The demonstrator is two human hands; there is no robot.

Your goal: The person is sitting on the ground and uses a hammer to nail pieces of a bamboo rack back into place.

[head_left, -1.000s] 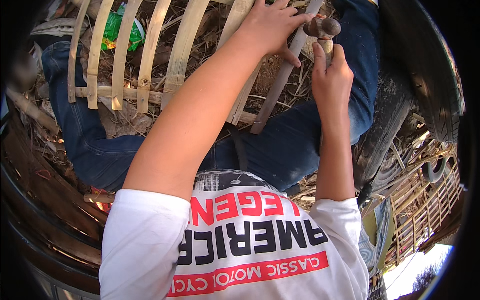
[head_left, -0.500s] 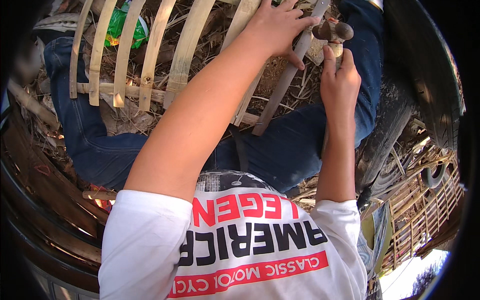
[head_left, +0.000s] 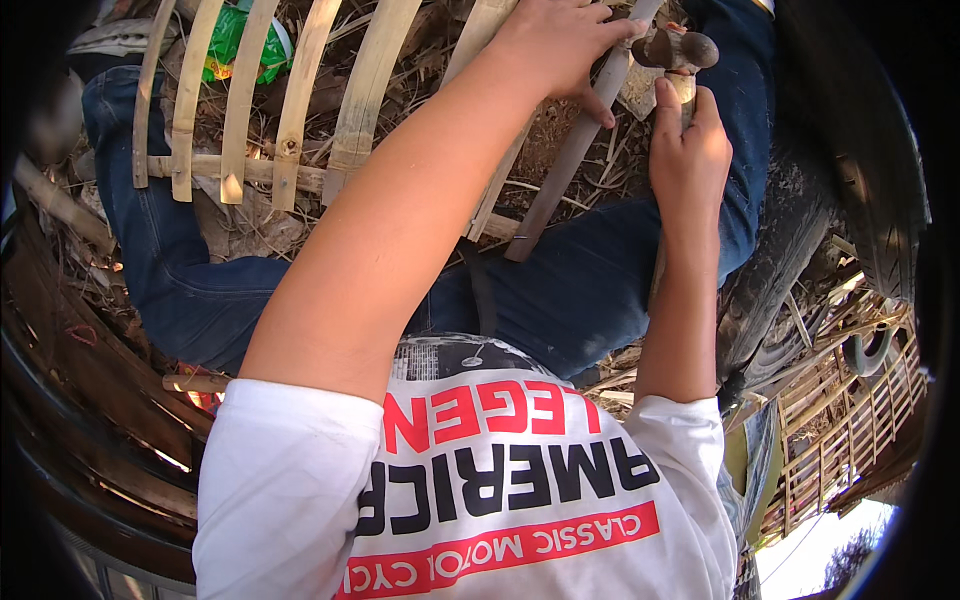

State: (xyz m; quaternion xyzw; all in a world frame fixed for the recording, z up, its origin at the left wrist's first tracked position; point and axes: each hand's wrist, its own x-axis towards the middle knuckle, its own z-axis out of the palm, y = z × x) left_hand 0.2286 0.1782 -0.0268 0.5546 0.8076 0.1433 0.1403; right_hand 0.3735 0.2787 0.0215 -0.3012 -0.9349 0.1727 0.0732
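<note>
My right hand point(head_left: 692, 150) is wrapped around the pale handle of a hammer point(head_left: 684, 50), its thumb laid along the handle. The dark, rounded metal head is beside the upper part of a bamboo slat point(head_left: 560, 180) at the right of a slatted bamboo frame. Across that slat lies my left hand point(head_left: 560, 45), gripping it with the thumb on the near side and the fingers toward the hammer head. I cannot make out a nail under the fingers. More curved slats point(head_left: 290, 110) stand in a row to the left, joined by a bamboo crosspiece point(head_left: 255, 170).
My legs in blue jeans point(head_left: 560, 290) are spread around the frame. A green plastic packet point(head_left: 228, 45) lies among dry leaves behind the slats. Old tyres point(head_left: 840, 150) rise at the right, with a woven bamboo lattice point(head_left: 850, 430) below them. Dark curved bands point(head_left: 90, 470) fill the left edge.
The frame sits slightly higher and farther left in view. The hammer and my right hand have shifted a little to the right; my left hand keeps its hold on the slat.
</note>
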